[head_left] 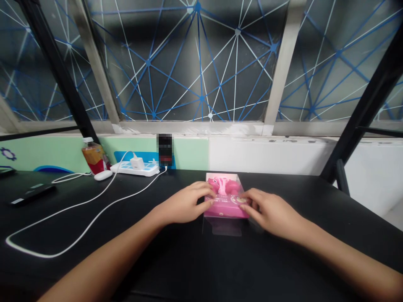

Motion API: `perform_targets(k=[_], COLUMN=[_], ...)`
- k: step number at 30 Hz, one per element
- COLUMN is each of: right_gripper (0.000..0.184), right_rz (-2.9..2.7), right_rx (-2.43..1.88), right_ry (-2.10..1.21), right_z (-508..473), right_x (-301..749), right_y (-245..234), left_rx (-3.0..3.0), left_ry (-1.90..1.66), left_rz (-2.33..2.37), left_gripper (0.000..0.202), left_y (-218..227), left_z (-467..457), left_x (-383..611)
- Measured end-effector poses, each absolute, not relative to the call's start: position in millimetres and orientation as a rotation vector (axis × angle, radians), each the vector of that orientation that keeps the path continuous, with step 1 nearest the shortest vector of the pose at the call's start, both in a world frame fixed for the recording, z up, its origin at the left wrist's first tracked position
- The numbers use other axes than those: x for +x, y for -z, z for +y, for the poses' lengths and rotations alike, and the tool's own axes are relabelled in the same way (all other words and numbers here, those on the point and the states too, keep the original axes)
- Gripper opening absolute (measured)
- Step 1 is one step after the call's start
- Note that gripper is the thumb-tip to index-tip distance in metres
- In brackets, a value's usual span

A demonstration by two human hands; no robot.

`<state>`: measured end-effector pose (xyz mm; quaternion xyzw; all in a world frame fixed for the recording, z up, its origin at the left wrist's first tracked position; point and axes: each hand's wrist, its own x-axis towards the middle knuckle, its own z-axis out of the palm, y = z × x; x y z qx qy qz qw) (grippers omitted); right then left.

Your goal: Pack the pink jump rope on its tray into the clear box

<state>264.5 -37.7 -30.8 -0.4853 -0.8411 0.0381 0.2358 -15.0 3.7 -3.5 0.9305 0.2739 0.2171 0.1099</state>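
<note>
A pink box (225, 206) with a clear window lies on the black table in front of me. Through the window shows a pink figure (231, 186) with a pale band across it. My left hand (189, 203) grips the box's left side, fingers on top and thumb near the front corner. On the right side, my right hand (267, 209) holds the box with bent fingers and thumb. What looks like a clear plastic flap (226, 227) extends from the near edge; part of it may be reflection.
A white power strip (135, 168) with a charger stands at the back left, its white cable (85, 228) looping over the table (176, 268). Nearby are a drink bottle (94, 155), a white mouse-like object (103, 175) and a dark flat device (33, 193). Black frame posts rise on both sides.
</note>
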Motion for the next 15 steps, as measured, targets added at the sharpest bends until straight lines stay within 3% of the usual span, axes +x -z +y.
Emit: perform_targets(k=[4,9,11,15], right_gripper=[0.037,0.085,0.079,0.027], right_rz=[-2.365,-2.492,-2.53,-2.692], right_rx=[-1.324,-1.269,-1.185,-0.968], right_ry=[-0.171,0.149,0.289,0.288], right_z=[-42.3,-52.0,-57.1,-69.1], right_x=[269.5,266.6,260.8,246.3], right_y=[27.4,33.8,33.2,25.4], left_rx=[2.742,2.757,2.761,2.763], left_ry=[-0.614,-0.607,-0.619,-0.635], left_rz=[0.814,0.841,0.868,0.936], left_gripper=[0.021,0.022,0.022,0.024], left_y=[3.5,4.5,5.4,8.2], left_z=[3.4,2.9,3.5,5.4], left_x=[-15.7,-16.2,-16.0,-15.5])
